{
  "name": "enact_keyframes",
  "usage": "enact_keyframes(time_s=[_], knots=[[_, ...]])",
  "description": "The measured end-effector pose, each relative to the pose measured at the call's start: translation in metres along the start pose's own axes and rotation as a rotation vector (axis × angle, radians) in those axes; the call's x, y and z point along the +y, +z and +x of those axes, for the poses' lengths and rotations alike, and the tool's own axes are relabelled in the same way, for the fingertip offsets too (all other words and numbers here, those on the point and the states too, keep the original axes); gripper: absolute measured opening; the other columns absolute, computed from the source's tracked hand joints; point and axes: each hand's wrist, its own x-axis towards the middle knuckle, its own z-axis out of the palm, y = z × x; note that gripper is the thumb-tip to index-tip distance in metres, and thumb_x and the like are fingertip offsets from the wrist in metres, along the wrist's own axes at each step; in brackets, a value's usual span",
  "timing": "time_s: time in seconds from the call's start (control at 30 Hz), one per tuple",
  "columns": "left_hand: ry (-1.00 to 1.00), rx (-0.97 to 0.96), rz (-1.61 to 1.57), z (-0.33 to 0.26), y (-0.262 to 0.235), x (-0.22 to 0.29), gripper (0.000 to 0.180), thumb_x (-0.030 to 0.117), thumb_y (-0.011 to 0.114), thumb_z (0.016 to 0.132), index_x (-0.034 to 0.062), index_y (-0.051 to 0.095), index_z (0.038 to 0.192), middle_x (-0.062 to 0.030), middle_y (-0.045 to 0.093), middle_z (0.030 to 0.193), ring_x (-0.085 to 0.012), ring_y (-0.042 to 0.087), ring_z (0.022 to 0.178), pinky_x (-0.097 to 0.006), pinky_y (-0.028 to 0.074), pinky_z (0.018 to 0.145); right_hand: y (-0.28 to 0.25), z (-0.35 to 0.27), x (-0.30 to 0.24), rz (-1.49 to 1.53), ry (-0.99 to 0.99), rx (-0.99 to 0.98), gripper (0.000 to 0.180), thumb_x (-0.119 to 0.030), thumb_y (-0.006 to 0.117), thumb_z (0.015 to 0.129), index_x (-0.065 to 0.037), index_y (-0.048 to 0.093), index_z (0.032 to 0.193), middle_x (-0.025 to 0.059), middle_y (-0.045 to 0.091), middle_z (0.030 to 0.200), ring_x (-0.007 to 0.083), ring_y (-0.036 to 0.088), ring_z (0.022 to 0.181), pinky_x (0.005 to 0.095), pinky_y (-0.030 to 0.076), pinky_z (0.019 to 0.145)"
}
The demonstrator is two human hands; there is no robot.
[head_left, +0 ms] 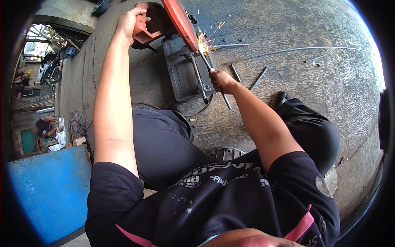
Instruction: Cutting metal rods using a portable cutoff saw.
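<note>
My left hand is wrapped round the red handle of a chop saw, at the upper middle of the view. Orange sparks fly out beside the lower end of its red guard. A thin metal rod runs slantwise up to that spot, its far end hidden by the sparks and guard. My right hand grips the rod partway along, with a short end sticking out below the fist. Beneath the guard lies the saw's dark metal base, with a clamp screw along its right side.
Several cut rods lie on the concrete floor right of the saw, near a long thin rod. A cable curls by my left knee. At the left stand a blue panel and a motorcycle; another person is there.
</note>
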Motion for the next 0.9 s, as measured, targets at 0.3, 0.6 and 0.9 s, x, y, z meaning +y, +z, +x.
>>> enact_keyframes(time_s=[0.3,0.6,0.9], knots=[[0.004,-0.014,0.019,0.004,-0.006,-0.003,0.043,0.026,0.062,0.079,-0.0003,0.056,0.112,-0.0109,0.065,0.084,-0.0175,0.063,0.072,-0.030,0.052,0.064,0.006,-0.002,-0.004,-0.307,-0.117,0.269,0.038,-0.039,0.038,0.099,-0.010,0.047,0.075,-0.0022,0.035,0.054,0.0108,0.031,0.041,0.0295,0.025,0.038],[0.034,0.034,0.002,-0.002,0.004,-0.002,0.040,0.025,0.059,0.081,-0.0028,0.056,0.110,-0.0096,0.065,0.083,-0.0132,0.056,0.059,-0.027,0.049,0.054,0.003,0.007,-0.006,-0.947,-0.300,0.541,0.047,-0.038,0.036,0.098,0.001,0.062,0.101,0.0264,0.063,0.092,0.0415,0.061,0.087,0.0467,0.048,0.078],[0.052,0.043,-0.002,-0.003,0.005,-0.001,0.042,0.025,0.060,0.081,-0.0034,0.056,0.111,-0.0098,0.065,0.084,-0.0131,0.056,0.060,-0.027,0.049,0.055,0.006,0.006,-0.003,-1.001,-0.379,0.703,0.042,-0.038,0.042,0.095,-0.003,0.064,0.100,0.0246,0.064,0.096,0.0413,0.059,0.096,0.0481,0.047,0.083]])
